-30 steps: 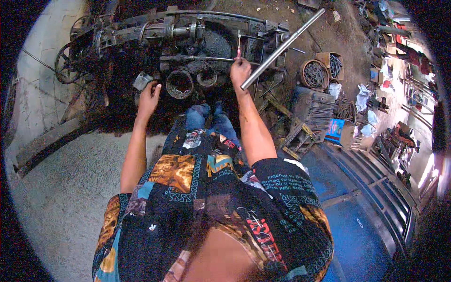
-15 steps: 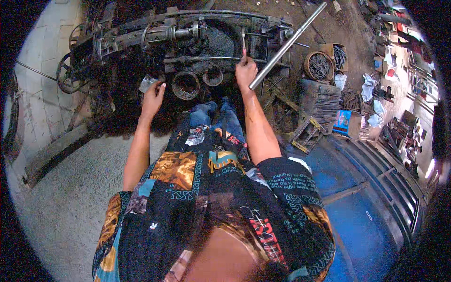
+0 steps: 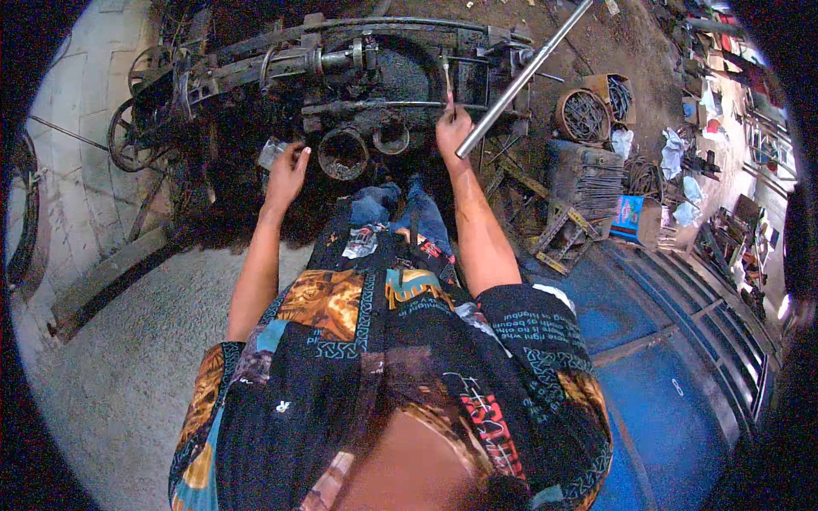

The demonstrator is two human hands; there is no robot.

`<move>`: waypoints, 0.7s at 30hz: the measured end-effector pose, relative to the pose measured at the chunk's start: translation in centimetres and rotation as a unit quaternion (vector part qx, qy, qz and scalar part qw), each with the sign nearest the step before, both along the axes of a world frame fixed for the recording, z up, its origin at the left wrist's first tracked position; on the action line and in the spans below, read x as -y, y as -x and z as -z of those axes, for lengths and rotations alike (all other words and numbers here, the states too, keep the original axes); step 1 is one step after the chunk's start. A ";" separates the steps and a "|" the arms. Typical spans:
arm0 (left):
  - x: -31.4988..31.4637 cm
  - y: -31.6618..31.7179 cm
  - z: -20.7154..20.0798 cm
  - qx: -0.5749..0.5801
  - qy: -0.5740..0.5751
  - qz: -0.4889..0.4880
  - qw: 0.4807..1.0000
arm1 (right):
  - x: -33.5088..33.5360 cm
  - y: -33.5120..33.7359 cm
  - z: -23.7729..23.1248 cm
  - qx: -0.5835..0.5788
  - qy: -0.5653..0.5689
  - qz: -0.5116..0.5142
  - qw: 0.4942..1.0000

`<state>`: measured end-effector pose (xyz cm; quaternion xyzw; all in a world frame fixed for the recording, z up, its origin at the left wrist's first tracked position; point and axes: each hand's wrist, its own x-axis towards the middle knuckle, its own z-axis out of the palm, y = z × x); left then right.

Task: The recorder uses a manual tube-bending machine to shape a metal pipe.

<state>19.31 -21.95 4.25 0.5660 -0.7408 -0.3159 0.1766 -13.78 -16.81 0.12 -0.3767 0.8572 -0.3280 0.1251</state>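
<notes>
My left hand (image 3: 288, 179) is closed around a small clear plastic cup (image 3: 270, 153), at the left of two round tins. In my right hand (image 3: 453, 134) is a thin brush (image 3: 447, 77), its fingers wrapped round the handle and its tip pointing away over the machine's rails. The black, greasy machine (image 3: 341, 64) spans the far side, with a shaft and a chuck-like end at its middle. A shiny metal tube (image 3: 528, 77) slants across, its lower end over my right wrist; what bears it cannot be seen.
Two round tins (image 3: 343, 154) stand between my hands, before my legs. To the right are a basket of metal pieces (image 3: 583, 115), a yellowish metal frame (image 3: 562, 243), a blue box (image 3: 628, 217) and a blue metal panel (image 3: 665, 383). Handwheels (image 3: 132, 136) stick out at the left.
The whole view has shifted slightly to the right. Both hands keep their grips, and the brush tip stays over the rails.
</notes>
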 end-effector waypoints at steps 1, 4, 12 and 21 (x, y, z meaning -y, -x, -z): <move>0.0 0.0 -0.3 0.000 -0.063 -0.025 0.998 | -1.5 -0.5 0.7 -0.007 0.051 -0.012 0.999; -0.2 -0.4 -0.8 -0.007 -0.110 -0.045 0.993 | -6.2 -1.6 1.8 0.090 0.019 -0.008 0.996; -2.0 -1.6 1.2 -0.002 -0.150 -0.076 0.986 | -9.3 -3.4 0.2 0.098 -0.211 -0.133 0.963; -3.4 -2.3 1.6 0.001 -0.146 -0.077 0.986 | -7.6 -4.1 3.4 -0.045 -0.221 -0.186 0.956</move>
